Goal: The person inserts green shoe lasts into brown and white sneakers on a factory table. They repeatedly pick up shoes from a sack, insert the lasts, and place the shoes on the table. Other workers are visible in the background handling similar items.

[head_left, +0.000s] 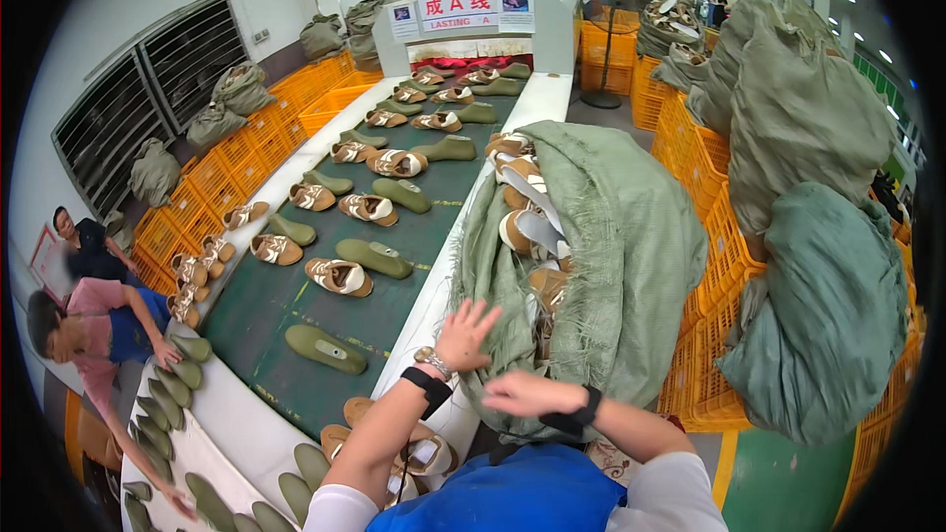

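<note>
My left hand (465, 337), with a watch and a black wristband, is raised beside the open mouth of a green woven sack (636, 256). Its fingers are spread and hold nothing. Lower and to the right, my right hand (532, 395) hovers over the sack's near edge, fingers pointing left, with nothing visible in it. Brown and white shoes (522, 177) fill the sack's mouth. Left of the sack runs a green conveyor belt (251, 345) with rows of brown shoes (339, 277) and green shoe lasts (325, 348). More shoes (431, 455) sit under my left forearm.
Across the belt, a person in pink (108, 300) handles green lasts (172, 384) on a white ledge; another person (94, 246) stands behind. Orange crates (690, 335) and bulging sacks (818, 315) line the right side. A machine housing (473, 25) spans the belt's far end.
</note>
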Tool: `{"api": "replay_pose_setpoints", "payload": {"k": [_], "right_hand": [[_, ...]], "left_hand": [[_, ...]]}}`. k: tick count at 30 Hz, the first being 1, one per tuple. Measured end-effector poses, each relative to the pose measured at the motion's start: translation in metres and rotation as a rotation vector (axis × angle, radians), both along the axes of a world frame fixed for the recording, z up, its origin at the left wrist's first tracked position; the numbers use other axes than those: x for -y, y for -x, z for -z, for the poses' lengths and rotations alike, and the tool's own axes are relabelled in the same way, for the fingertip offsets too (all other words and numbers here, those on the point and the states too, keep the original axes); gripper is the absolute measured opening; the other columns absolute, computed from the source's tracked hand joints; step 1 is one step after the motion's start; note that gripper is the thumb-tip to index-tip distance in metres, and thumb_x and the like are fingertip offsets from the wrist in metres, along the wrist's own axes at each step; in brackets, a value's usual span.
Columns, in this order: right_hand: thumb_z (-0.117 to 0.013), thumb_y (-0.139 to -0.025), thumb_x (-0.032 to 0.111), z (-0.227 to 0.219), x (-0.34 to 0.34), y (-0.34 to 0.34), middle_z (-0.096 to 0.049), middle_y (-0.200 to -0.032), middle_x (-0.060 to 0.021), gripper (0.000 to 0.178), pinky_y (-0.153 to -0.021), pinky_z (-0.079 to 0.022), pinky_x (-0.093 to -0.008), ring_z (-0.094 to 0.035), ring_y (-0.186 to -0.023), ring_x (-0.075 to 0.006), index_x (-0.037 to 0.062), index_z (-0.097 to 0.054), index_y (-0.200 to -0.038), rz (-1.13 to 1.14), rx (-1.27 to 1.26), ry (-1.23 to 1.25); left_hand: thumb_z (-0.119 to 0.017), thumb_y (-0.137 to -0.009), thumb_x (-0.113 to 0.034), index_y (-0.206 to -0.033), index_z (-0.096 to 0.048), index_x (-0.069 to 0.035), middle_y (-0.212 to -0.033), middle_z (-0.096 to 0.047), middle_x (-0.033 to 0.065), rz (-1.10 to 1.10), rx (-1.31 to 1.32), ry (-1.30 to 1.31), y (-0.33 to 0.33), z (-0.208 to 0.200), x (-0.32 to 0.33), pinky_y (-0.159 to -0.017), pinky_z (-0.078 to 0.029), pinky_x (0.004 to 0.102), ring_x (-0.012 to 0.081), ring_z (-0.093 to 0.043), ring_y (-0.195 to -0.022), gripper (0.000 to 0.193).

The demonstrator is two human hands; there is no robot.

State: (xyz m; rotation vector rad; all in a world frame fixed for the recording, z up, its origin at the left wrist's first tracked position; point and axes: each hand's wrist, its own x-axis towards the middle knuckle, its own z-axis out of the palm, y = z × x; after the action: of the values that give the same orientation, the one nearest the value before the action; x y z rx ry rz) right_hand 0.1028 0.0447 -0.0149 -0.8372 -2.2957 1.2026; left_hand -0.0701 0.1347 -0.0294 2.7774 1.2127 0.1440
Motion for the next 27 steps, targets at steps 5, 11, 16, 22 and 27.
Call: {"api": "replay_pose_setpoints", "payload": {"k": [5,11,16,22,27], "right_hand": [[-0.064,-0.086,0.013,-0.045,0.088,-0.117,-0.064,-0.078,-0.0080,0.013,-0.066,-0.048,-0.0308,-0.060,-0.070,-0.0174,0.0001,-0.065,-0.087,0.428,-0.124,0.031],[-0.062,-0.086,0.013,0.023,0.134,-0.197,-0.062,-0.082,-0.0029,0.022,-0.066,-0.046,-0.0246,-0.058,-0.074,-0.0106,-0.0015,-0.063,-0.103,1.055,-0.387,0.766],[-0.067,-0.082,0.015,0.035,0.097,-0.197,-0.062,-0.077,-0.0076,0.040,-0.059,-0.048,-0.0277,-0.058,-0.065,-0.0117,0.0003,-0.058,-0.118,1.237,0.091,0.241],[-0.075,-0.072,0.024,0.036,0.001,-0.115,-0.060,-0.110,-0.0157,0.052,-0.078,-0.052,-0.0368,-0.063,-0.090,-0.0284,0.0074,-0.058,-0.119,1.027,0.449,-0.729],[-0.072,-0.070,0.016,0.053,-0.028,-0.106,-0.064,-0.098,-0.0194,0.045,-0.079,-0.052,-0.0393,-0.065,-0.088,-0.0325,0.0084,-0.062,-0.114,0.965,0.628,-0.350]], "left_hand": [[-0.059,-0.087,-0.040,-0.112,-0.064,-0.011,-0.110,-0.065,0.0094,0.258,0.057,0.410,-0.002,0.019,0.030,-0.107,-0.025,0.0548,0.0305,-0.046,-0.125,0.039],[-0.054,-0.088,-0.042,-0.078,-0.068,-0.007,-0.087,-0.067,0.0107,0.596,-0.084,0.359,0.056,-0.010,0.071,-0.095,-0.035,0.0560,0.0267,-0.063,-0.091,0.039],[-0.062,-0.080,-0.043,-0.075,-0.069,-0.006,-0.076,-0.066,0.0146,0.135,-0.543,0.508,0.134,-0.029,0.073,-0.069,-0.048,0.0443,0.0321,-0.063,-0.071,0.037],[-0.068,-0.075,-0.010,-0.107,-0.062,-0.004,-0.102,-0.064,0.0157,-0.084,0.561,-0.215,0.073,-0.109,0.007,-0.084,-0.050,0.0369,0.0317,-0.062,-0.097,0.033],[-0.069,-0.078,-0.033,-0.132,-0.047,-0.013,-0.135,-0.046,0.0155,0.401,0.288,-0.045,-0.064,-0.031,0.046,-0.102,-0.036,0.0480,0.0386,-0.040,-0.127,0.062]]}}
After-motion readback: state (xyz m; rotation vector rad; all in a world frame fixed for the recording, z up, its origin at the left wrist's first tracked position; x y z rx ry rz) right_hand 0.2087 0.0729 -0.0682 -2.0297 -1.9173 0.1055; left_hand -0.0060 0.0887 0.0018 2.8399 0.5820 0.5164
